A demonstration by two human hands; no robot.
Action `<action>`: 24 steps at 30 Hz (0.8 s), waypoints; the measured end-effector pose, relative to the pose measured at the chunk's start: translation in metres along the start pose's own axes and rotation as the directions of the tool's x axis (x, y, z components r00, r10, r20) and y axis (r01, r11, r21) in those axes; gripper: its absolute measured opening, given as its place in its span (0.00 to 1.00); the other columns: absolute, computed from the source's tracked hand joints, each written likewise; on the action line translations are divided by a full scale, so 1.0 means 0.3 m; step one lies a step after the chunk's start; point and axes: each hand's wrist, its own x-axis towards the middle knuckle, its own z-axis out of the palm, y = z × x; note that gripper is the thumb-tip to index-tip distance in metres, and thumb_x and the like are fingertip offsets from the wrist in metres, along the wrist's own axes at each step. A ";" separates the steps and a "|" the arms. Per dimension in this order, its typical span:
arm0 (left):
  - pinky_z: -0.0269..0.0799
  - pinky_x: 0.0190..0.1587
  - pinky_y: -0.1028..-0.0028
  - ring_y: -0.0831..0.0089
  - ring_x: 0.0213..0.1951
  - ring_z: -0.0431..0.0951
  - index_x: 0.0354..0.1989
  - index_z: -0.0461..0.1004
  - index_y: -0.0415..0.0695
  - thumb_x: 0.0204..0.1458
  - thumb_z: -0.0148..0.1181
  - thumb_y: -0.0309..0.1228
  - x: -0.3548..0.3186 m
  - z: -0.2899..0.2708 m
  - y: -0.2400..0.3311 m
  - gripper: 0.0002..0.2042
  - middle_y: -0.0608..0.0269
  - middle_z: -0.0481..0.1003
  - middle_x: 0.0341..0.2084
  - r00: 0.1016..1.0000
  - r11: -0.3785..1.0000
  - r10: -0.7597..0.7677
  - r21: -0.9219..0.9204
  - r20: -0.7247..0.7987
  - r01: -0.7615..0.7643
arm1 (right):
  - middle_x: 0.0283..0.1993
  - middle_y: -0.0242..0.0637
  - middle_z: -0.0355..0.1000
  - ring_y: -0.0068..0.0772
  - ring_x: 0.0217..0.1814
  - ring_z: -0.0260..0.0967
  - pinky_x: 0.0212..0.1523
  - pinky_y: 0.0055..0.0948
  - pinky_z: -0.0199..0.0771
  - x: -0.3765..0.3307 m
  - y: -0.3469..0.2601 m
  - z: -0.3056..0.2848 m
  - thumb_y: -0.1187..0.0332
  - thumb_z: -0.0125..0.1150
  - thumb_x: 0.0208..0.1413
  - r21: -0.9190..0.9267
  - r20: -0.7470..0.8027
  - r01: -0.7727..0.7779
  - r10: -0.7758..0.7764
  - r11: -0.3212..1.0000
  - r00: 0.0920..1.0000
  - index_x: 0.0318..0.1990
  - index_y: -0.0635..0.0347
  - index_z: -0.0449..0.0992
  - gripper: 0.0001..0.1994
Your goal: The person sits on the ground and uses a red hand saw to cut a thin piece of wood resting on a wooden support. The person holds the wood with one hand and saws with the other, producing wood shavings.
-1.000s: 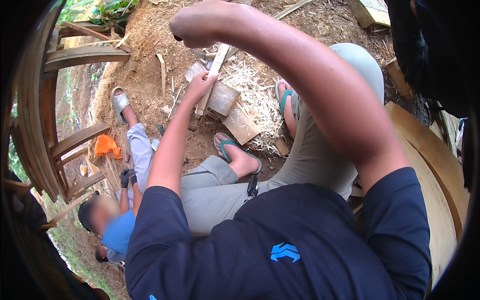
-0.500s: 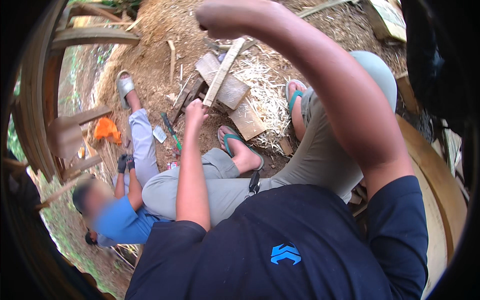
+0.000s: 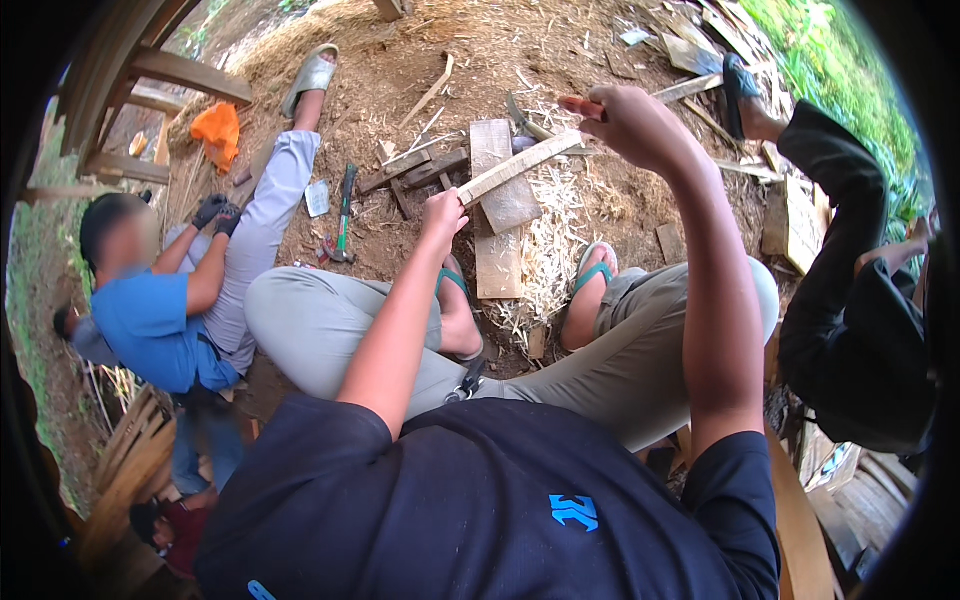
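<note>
My left hand (image 3: 444, 217) is closed round the near end of a pale squared wood strip (image 3: 522, 168). The strip slants up to the right over two stacked boards (image 3: 499, 262). Close to its far end is my right hand (image 3: 640, 128), seen from the back. Its visible fingers stretch out to the left, apart from the strip, and I make out nothing held in it. Beyond the boards lies a tool with a dark curved blade (image 3: 516, 112). Pale wood shavings (image 3: 556, 215) are heaped beside the boards, between my sandalled feet.
A hammer (image 3: 345, 215) with a green-and-black handle lies left of dark wood blocks (image 3: 437, 170). A person in a blue shirt (image 3: 150, 325) sits at left, gloved hands together, near an orange cloth (image 3: 216, 137). Another person's dark-trousered leg (image 3: 835, 180) reaches in at right, near scrap planks.
My view has turned, showing more ground at right. My right hand has come down from a raised position toward the strip's far end. My left hand still grips the strip, which now slants lower.
</note>
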 end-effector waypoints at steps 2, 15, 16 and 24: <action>0.73 0.61 0.57 0.48 0.67 0.67 0.68 0.59 0.30 0.67 0.48 0.44 0.009 0.005 -0.010 0.31 0.36 0.61 0.68 1.000 1.000 -0.002 -0.004 -0.007 0.002 | 0.32 0.50 0.77 0.50 0.35 0.77 0.38 0.45 0.72 0.005 0.015 0.012 0.61 0.65 0.59 -0.021 0.003 0.000 0.000 1.000 1.000 0.39 0.65 0.78 0.13; 0.66 0.64 0.58 0.49 0.65 0.68 0.71 0.52 0.32 0.63 0.48 0.52 0.011 -0.052 0.023 0.39 0.36 0.64 0.65 0.938 0.958 0.208 0.252 -0.279 -0.137 | 0.40 0.48 0.80 0.45 0.43 0.80 0.46 0.43 0.76 -0.026 -0.060 -0.006 0.62 0.62 0.62 -0.036 0.081 -0.069 0.071 0.997 0.994 0.46 0.62 0.80 0.13; 0.68 0.63 0.59 0.50 0.63 0.71 0.70 0.53 0.33 0.61 0.50 0.52 0.019 -0.050 0.034 0.38 0.36 0.67 0.63 0.869 0.879 0.354 0.441 -0.347 -0.182 | 0.38 0.49 0.79 0.47 0.41 0.79 0.44 0.44 0.75 -0.026 -0.054 -0.002 0.61 0.63 0.62 -0.029 0.050 -0.048 0.049 0.998 0.998 0.45 0.62 0.79 0.13; 0.62 0.68 0.63 0.51 0.68 0.66 0.70 0.57 0.35 0.47 0.71 0.42 0.088 0.085 0.202 0.44 0.37 0.64 0.66 0.886 0.527 0.349 0.717 0.306 -0.456 | 0.37 0.46 0.81 0.39 0.38 0.80 0.42 0.42 0.78 -0.036 -0.079 -0.040 0.54 0.54 0.69 -0.048 0.000 -0.078 0.078 0.996 0.997 0.39 0.61 0.81 0.19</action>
